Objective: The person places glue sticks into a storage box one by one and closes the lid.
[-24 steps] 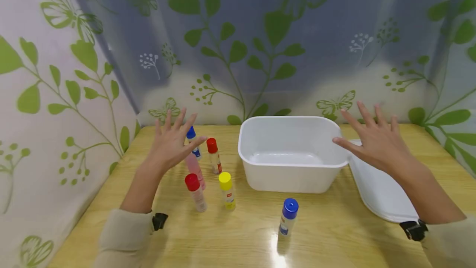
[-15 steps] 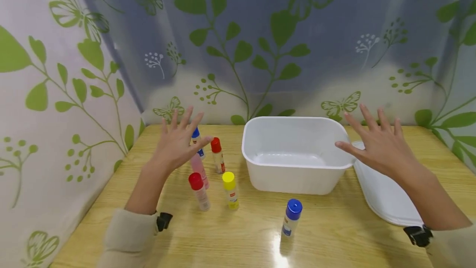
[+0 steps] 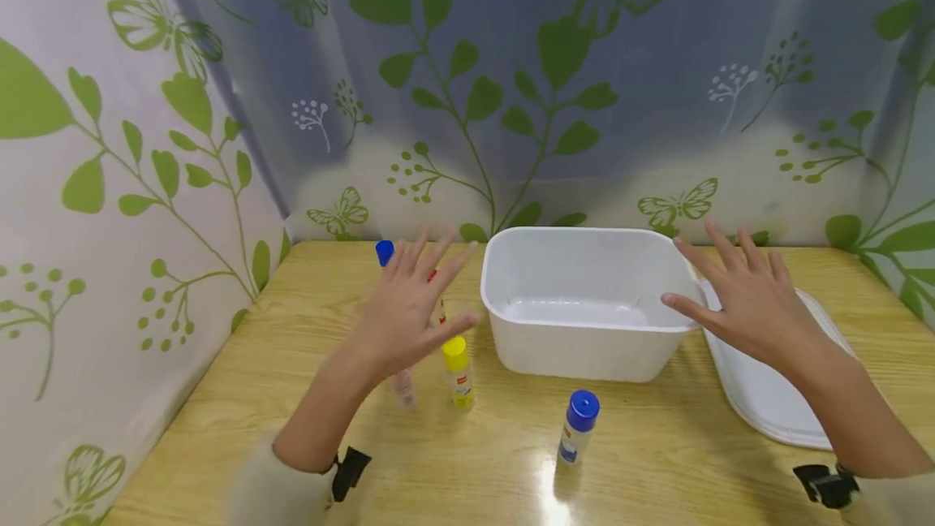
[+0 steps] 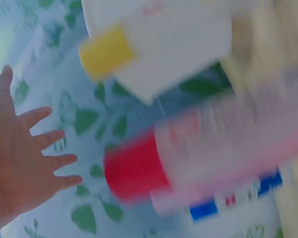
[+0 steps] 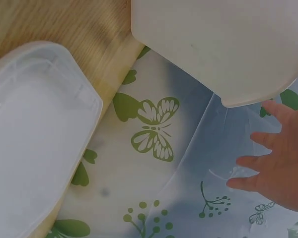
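Observation:
My left hand (image 3: 405,311) hovers over the group of small capped bottles, its fingers spread and holding nothing. Beside its thumb stands the yellow-capped bottle (image 3: 458,376). Beyond the fingers shows the blue cap of a bottle (image 3: 385,252). The hand hides most of the red-capped bottles; a red-capped pink bottle (image 4: 139,166) appears large and blurred in the left wrist view. Another blue-capped bottle (image 3: 577,428) stands upright in front of the white plastic box (image 3: 577,351). My right hand (image 3: 760,311), also spread and holding nothing, is at the box's right side, above the white lid (image 3: 774,404).
All of this is on a wood-grain table (image 3: 504,469). A curtain (image 3: 467,88) with green leaves and butterflies hangs along the back and the left side. The box is uncovered, and its lid lies flat to the right.
My left hand has moved right and slightly nearer to me, now covering the red-capped bottles in the head view. The right hand stays spread near the box's right side. The view has shifted slightly.

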Available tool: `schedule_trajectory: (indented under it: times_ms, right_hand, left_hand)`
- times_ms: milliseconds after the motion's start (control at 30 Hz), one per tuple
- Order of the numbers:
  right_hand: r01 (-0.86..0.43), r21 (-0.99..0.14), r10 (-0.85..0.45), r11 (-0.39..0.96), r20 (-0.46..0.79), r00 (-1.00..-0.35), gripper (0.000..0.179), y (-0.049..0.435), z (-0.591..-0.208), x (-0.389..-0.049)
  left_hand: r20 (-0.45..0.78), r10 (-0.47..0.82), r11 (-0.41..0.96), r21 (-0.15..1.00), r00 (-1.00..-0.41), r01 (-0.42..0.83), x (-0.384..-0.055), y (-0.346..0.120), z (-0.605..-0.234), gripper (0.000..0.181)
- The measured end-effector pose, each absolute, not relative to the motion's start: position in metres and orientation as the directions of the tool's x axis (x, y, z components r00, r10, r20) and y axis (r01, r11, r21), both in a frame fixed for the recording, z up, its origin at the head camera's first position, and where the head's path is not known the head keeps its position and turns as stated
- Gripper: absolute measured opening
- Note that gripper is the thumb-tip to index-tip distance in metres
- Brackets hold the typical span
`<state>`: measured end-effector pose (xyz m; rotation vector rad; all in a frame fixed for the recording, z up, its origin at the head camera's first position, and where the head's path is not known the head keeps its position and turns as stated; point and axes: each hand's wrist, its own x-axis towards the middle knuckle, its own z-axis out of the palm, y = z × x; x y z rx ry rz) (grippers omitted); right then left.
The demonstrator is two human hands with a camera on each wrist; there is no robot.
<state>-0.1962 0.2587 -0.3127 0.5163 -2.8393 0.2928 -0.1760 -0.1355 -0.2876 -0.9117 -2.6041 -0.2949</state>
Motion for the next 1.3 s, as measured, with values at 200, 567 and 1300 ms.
schedule_trajectory:
  times_ms: [200,567,1300]
  right_hand:
    - [-0.393,-0.257,-0.333,0.883,0.248,-0.91,0.074,0.262,-0.319,-0.193]
    - [-0.334,-0.671,-0.326,0.662,0.144,-0.934,0.066,0.267,-0.334,-0.194]
    - [-0.308,-0.887,-0.319,0.344,0.198,-0.927,0.051,0.27,-0.358,-0.197]
  left_hand:
    - [0.451,0.672,0.603,0.126,-0.587,0.788,-0.152,-0.099,-0.302,0.077]
    - [0.419,0.683,0.259,0.628,-0.599,0.734,-0.128,-0.059,-0.34,0.057]
    - [0.239,0.563,0.041,0.948,-0.791,0.316,-0.118,-0.034,-0.367,0.031]
